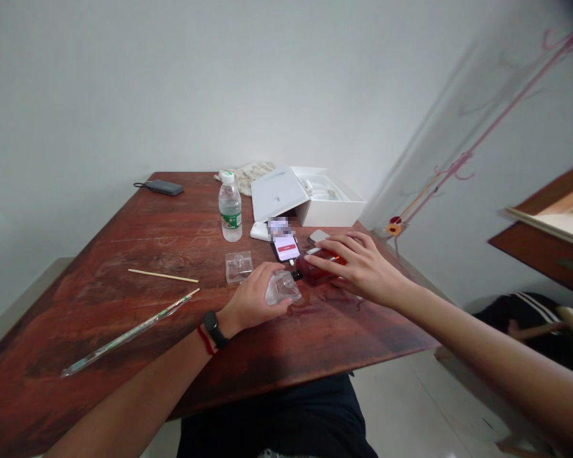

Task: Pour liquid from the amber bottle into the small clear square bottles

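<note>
My left hand point(255, 298) is wrapped round a small clear square cup point(282, 290) close to the middle of the table. In my right hand point(358, 264) is a dark red bottle point(315, 272), tipped on its side with its dark mouth towards the cup. Whether liquid is flowing cannot be made out. Just left of the cup stands a second clear square container point(239, 266). Beyond both hands lies a phone point(285, 247) with a lit screen and a white cable plugged in. The tabletop below the bottle looks wet or shiny.
A water bottle point(230, 210) stands behind the containers. An open white box point(332, 213), a cloth point(248, 175) and a grey power bank point(165, 187) are farther back. Left lie a bare chopstick point(162, 275) and a wrapped pair point(128, 335). The wooden table's point(277, 375) front edge is near me.
</note>
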{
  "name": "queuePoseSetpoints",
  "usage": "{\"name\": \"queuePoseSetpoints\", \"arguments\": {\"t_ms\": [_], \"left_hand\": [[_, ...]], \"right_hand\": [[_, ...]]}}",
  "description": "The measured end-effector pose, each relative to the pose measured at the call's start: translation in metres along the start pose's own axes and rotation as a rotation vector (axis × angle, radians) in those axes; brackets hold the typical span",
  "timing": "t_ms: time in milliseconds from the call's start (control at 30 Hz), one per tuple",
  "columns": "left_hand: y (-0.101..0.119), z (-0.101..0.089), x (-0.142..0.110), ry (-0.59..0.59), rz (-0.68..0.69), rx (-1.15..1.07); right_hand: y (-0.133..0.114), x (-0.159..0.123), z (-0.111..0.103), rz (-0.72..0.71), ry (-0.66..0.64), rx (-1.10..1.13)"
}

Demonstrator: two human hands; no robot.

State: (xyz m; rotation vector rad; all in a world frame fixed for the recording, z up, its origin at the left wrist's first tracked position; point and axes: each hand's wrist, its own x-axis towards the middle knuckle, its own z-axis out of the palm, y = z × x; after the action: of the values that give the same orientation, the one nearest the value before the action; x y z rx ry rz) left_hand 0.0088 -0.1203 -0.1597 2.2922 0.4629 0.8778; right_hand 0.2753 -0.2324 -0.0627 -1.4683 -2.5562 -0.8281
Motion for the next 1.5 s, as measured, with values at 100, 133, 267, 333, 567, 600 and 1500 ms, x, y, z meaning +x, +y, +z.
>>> {"name": "queuePoseSetpoints", "arguments": {"t_ms": [100, 133, 267, 333, 567, 600, 1500], "left_hand": [[-0.0007, 0.0003, 0.0, 0.003, 0.003, -0.003], [-0.0009, 0.0004, 0.0, 0.006, 0.006, -0.003], [-0.0015, 0.0007, 0.0001, 0.012, 0.017, 0.0], [-0.0015, 0.0006, 0.0002, 0.012, 0.018, 0.001], [0.0004, -0.0006, 0.0002, 0.011, 0.009, 0.006], [0.0008, -0.0008, 0.0001, 0.009, 0.007, 0.005], [-0.0055, 0.0013, -0.0005, 0.027, 0.055, -0.02]], "right_hand": [[-0.0003, 0.0002, -0.0004, 0.003, 0.0, 0.005], [-0.0005, 0.0004, -0.0007, 0.004, 0.001, 0.004], [-0.0011, 0.0015, -0.0017, -0.003, 0.011, -0.01], [-0.0012, 0.0018, -0.0019, -0.008, 0.017, -0.013], [-0.0015, 0.0022, -0.0028, -0.008, 0.017, -0.005], [-0.0016, 0.0023, -0.003, -0.009, 0.017, -0.004], [-0.0003, 0.0049, -0.005, -0.041, 0.011, -0.035]]}}
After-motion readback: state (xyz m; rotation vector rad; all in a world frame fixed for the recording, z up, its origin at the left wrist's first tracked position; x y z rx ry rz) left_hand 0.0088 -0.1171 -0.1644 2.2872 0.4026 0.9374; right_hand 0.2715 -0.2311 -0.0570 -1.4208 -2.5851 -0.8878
